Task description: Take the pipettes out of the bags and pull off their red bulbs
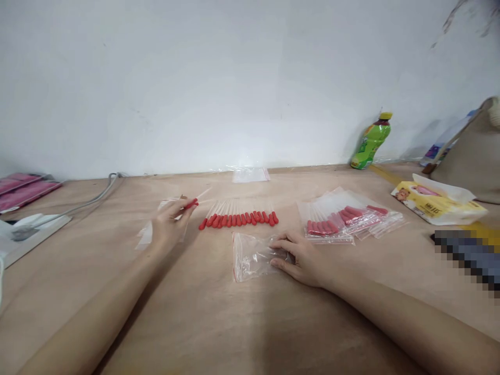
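My left hand (169, 225) pinches one glass dropper with a red rubber bulb (192, 203), held just left of a row of several such droppers (239, 217) lying side by side on the wooden table. My right hand (300, 257) rests with fingers curled on the edge of an empty clear zip bag (252, 256) in front of the row. Filled bags of droppers (344, 217) are stacked to the right of that hand.
A green bottle (371, 141) leans by the wall at the back right. A tissue pack (437, 204) and a beige bag (474, 156) sit at the right. Spare clear bags (250, 174) lie by the wall. A grey cable (97, 195) and pink packets (21, 190) are at the left.
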A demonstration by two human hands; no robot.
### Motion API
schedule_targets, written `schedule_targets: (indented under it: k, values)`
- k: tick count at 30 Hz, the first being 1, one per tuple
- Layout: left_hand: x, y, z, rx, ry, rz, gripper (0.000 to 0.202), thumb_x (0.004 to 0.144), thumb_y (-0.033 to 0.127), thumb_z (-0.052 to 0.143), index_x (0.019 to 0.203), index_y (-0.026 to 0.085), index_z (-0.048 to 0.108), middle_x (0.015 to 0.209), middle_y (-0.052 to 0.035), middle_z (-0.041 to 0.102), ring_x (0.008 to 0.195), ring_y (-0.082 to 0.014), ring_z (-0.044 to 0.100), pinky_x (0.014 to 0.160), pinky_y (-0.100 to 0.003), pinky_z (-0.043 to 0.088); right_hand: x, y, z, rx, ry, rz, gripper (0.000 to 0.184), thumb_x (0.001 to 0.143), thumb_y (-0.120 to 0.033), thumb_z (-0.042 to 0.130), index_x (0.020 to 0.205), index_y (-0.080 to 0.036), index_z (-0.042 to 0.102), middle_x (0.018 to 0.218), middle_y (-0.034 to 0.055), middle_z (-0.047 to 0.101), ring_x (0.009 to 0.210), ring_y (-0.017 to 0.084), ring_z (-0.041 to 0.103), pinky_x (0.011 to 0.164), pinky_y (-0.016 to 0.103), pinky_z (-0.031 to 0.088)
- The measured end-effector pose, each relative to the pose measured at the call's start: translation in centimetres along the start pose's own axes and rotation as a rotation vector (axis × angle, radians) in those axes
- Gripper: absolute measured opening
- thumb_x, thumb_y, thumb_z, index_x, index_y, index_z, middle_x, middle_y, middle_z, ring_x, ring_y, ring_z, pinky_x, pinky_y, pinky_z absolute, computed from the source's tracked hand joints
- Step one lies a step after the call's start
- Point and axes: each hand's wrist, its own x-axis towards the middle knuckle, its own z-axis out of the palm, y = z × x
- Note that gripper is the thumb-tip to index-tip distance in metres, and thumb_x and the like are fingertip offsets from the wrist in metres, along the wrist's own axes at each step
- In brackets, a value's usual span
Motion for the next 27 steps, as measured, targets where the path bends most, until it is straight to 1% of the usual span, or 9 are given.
schedule_targets:
  k: [3, 5, 7, 11, 14, 16, 18, 21, 27]
  values:
    - [-1.5, -0.8, 1.1, 0.132, -0.051, 0.170, 0.019, 0.079, 0.032, 0.056, 0.091, 0.021, 0.067, 0.089, -0.0012, 0.067, 0.077, -0.0144, 0.064, 0.074, -0.028, 0.055, 0.0, -0.1, -0.1, 0.004, 0.005, -0.006, 0.027, 0.080, -0.032, 0.054, 0.103, -0.018, 0.058, 0.100, 0.0082, 0.055, 0.089, 0.018, 0.053, 0.080, 0.033, 0.045]
    - [-2.0, -1.0, 1.4, 0.188, -0.065, 0.206, 0.020, 0.079, 0.031, 0.055, 0.092, 0.021, 0.067, 0.086, -0.0012, 0.067, 0.073, -0.0136, 0.064, 0.069, -0.027, 0.055, 0.0, -0.1, -0.1, 0.007, 0.009, -0.016, 0.027, 0.080, -0.032, 0.054, 0.102, -0.018, 0.058, 0.100, 0.0082, 0.055, 0.088, 0.017, 0.054, 0.079, 0.033, 0.045]
    - [-2.2, -0.9, 1.5, 0.198, -0.092, 0.161, 0.021, 0.078, 0.033, 0.057, 0.092, 0.021, 0.067, 0.085, -0.0010, 0.068, 0.070, -0.0136, 0.064, 0.068, -0.026, 0.055, 0.0, 0.0, -0.1, 0.009, 0.012, -0.027, 0.027, 0.081, -0.032, 0.054, 0.103, -0.018, 0.057, 0.101, 0.0081, 0.055, 0.088, 0.017, 0.054, 0.079, 0.032, 0.045]
    - [-2.3, -0.1, 1.6, 0.116, -0.124, -0.055, 0.024, 0.074, 0.038, 0.060, 0.088, 0.019, 0.068, 0.087, -0.0020, 0.068, 0.067, -0.0143, 0.065, 0.068, -0.026, 0.056, 0.0, 0.3, 0.2, 0.007, 0.023, -0.035, 0.027, 0.080, -0.032, 0.055, 0.103, -0.018, 0.057, 0.099, 0.0085, 0.055, 0.088, 0.018, 0.054, 0.079, 0.033, 0.045]
    - [-2.2, 0.1, 1.6, 0.054, -0.079, -0.183, 0.027, 0.073, 0.038, 0.061, 0.087, 0.016, 0.067, 0.086, -0.0039, 0.069, 0.070, -0.0158, 0.066, 0.069, -0.028, 0.056, 0.0, 0.4, 0.3, 0.016, 0.030, -0.040, 0.027, 0.079, -0.032, 0.056, 0.103, -0.019, 0.057, 0.099, 0.0084, 0.055, 0.087, 0.018, 0.054, 0.078, 0.034, 0.046]
    - [-2.1, -0.2, 1.6, 0.005, -0.022, -0.197, 0.028, 0.073, 0.038, 0.061, 0.089, 0.015, 0.066, 0.088, -0.0052, 0.069, 0.075, -0.0167, 0.066, 0.074, -0.030, 0.055, 0.0, 0.4, 0.3, 0.012, 0.031, -0.041, 0.027, 0.079, -0.032, 0.056, 0.103, -0.019, 0.057, 0.098, 0.0081, 0.056, 0.088, 0.018, 0.054, 0.078, 0.034, 0.046]
    - [-2.1, -0.5, 1.6, -0.028, 0.005, -0.168, 0.029, 0.073, 0.037, 0.061, 0.091, 0.015, 0.066, 0.092, -0.0059, 0.068, 0.081, -0.0170, 0.065, 0.080, -0.031, 0.053, 0.0, 0.3, 0.2, 0.005, 0.028, -0.039, 0.027, 0.080, -0.032, 0.055, 0.103, -0.020, 0.057, 0.098, 0.0078, 0.056, 0.088, 0.018, 0.054, 0.078, 0.033, 0.046]
    - [-2.2, -0.7, 1.6, 0.016, -0.022, -0.129, 0.028, 0.072, 0.036, 0.062, 0.091, 0.017, 0.066, 0.092, -0.0045, 0.068, 0.082, -0.0173, 0.065, 0.082, -0.032, 0.051, 0.0, 0.3, 0.2, 0.008, 0.029, -0.049, 0.027, 0.080, -0.032, 0.055, 0.103, -0.019, 0.057, 0.099, 0.0078, 0.055, 0.088, 0.018, 0.054, 0.078, 0.033, 0.045]
    - [-2.0, 0.6, 2.1, 0.088, -0.043, 0.061, 0.021, 0.075, 0.034, 0.060, 0.089, 0.020, 0.068, 0.088, -0.0020, 0.069, 0.083, -0.0162, 0.063, 0.082, -0.030, 0.049, 0.0, 0.8, 0.5, 0.016, 0.039, -0.058, 0.027, 0.080, -0.032, 0.055, 0.103, -0.019, 0.057, 0.099, 0.0076, 0.055, 0.087, 0.017, 0.054, 0.077, 0.033, 0.045]
